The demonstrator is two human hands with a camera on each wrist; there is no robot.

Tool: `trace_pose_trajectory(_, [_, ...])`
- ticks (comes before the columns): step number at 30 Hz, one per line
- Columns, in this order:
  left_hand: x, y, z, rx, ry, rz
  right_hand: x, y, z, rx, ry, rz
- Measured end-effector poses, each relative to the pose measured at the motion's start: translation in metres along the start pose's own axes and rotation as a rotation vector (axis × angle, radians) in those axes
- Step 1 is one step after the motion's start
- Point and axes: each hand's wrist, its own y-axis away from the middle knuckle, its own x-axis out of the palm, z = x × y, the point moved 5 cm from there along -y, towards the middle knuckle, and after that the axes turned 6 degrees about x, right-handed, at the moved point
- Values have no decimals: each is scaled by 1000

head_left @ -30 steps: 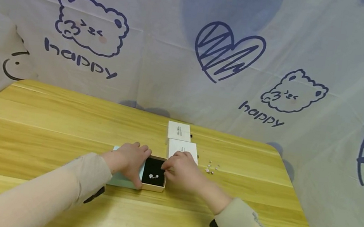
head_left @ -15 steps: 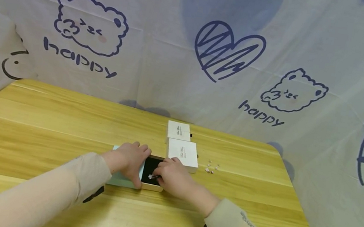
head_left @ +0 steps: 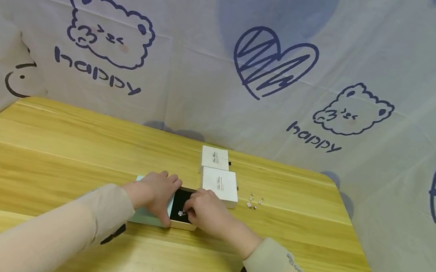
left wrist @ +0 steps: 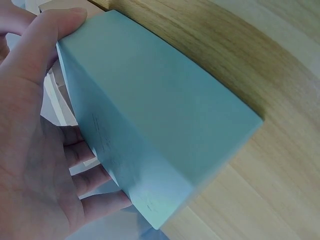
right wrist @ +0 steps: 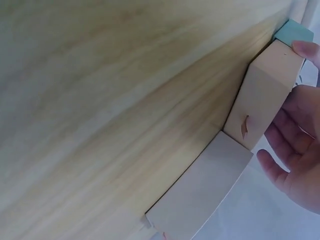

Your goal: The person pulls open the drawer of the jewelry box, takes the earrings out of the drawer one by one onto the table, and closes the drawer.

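Observation:
My left hand (head_left: 156,192) grips a light teal sliding jewellery box (left wrist: 145,95), its thumb on the near side and its fingers along the opposite side. Out of the sleeve's right end sticks a cream drawer (right wrist: 267,82) with a black lining (head_left: 181,196) and a small ribbon tab. Over that drawer my right hand (head_left: 206,212) has its fingers curled, the fingertips at a small shiny earring (head_left: 181,213) on the lining. They appear to pinch it, though the fingers cover part of it. In the right wrist view the drawer's wall hides the right fingertips.
Two white boxes with printed lids, a larger one (head_left: 220,184) and a smaller one (head_left: 214,157), stand behind the right hand. Several small shiny jewellery pieces (head_left: 250,204) lie to their right on the wooden table (head_left: 73,142). A printed cloth (head_left: 192,80) hangs behind the table.
My right hand has moved left from the drawer's right edge to over the lining, reaching the earring and covering part of it. The left hand and teal box stay in place.

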Motion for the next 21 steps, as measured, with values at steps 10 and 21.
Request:
trace_pose_trajectory(10, [0, -1, 0, -6, 10, -5, -21, 2, -9, 141, -215, 54])
trace_pose_trajectory(21, [0, 0, 0, -6, 8, 7, -57, 33, -77, 487, -480, 88])
